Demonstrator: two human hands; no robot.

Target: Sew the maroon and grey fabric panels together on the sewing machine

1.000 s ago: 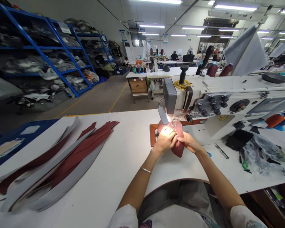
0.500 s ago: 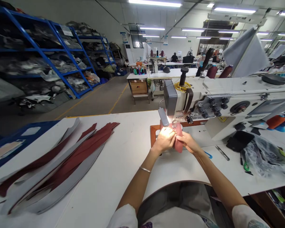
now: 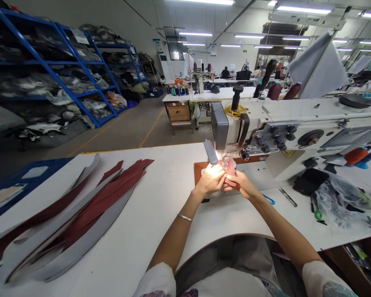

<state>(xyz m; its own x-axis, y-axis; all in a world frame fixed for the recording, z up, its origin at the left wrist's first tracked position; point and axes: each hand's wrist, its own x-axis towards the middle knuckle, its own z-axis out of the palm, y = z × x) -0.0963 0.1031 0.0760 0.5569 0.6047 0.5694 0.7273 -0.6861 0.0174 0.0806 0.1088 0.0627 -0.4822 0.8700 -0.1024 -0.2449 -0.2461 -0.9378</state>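
A small dusty-red fabric piece point(image 3: 231, 168) lies under the lit needle area of a white sewing machine point(image 3: 268, 111). My left hand point(image 3: 212, 179) is closed on the left side of the piece, its fingertips close to the presser foot. On the near right side, my right hand point(image 3: 239, 184) pinches the fabric's lower end between thumb and fingers. Parts of the fabric are hidden by both hands. A grey lamp head point(image 3: 210, 152) hangs just above my left fingers.
Long red and grey fabric strips point(image 3: 89, 214) are spread on the left of the white table point(image 3: 136, 231). To the right lie metal thread snips point(image 3: 287, 197), a blue-handled tool point(image 3: 268, 199) and a clear plastic bag point(image 3: 346, 202). Blue shelves point(image 3: 58, 78) stand back left.
The fabric's near end now reaches less far toward me, and the piece has moved in toward the needle. My right hand has shifted slightly, its fingers now curled beneath the end.
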